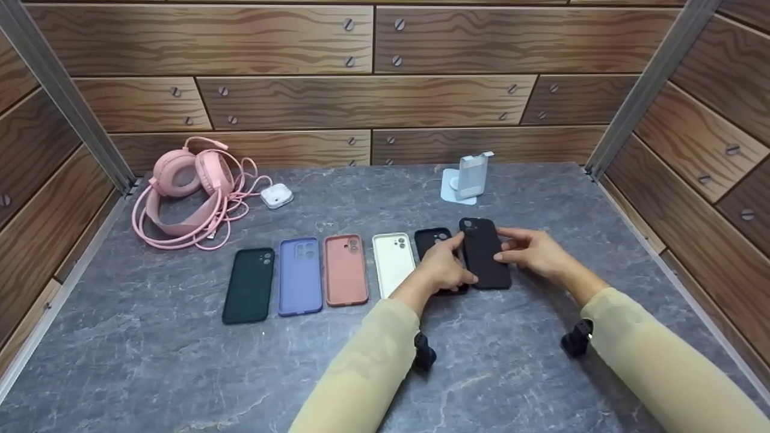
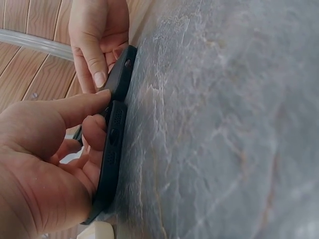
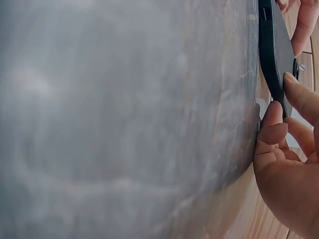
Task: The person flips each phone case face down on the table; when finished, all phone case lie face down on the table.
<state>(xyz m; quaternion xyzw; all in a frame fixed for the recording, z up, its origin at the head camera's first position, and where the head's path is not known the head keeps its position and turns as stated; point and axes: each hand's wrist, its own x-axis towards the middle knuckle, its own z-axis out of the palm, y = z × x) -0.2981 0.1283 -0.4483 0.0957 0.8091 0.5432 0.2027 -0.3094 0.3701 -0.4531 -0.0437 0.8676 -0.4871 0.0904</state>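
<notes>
A row of phone cases lies on the grey marbled table. My right hand (image 1: 535,255) pinches the right edge of the black phone case (image 1: 487,255) at the row's right end, thumb on its back and fingers at its side. In the right wrist view, that edge is tilted up off the table. My left hand (image 1: 442,264) lies over a second black phone case (image 1: 428,239) and partly hides it. Its forefinger and thumb hold the left side of the end case, with the thumb near the lower corner. In the left wrist view, its other fingers curl over the second case.
Left of my hands lie a white case (image 1: 392,258), a pink case (image 1: 346,270), a blue case (image 1: 300,276) and a dark green case (image 1: 248,285). Behind stand pink headphones (image 1: 213,171), a small white box (image 1: 277,196) and a white stand (image 1: 473,175). Wood-patterned walls enclose the table.
</notes>
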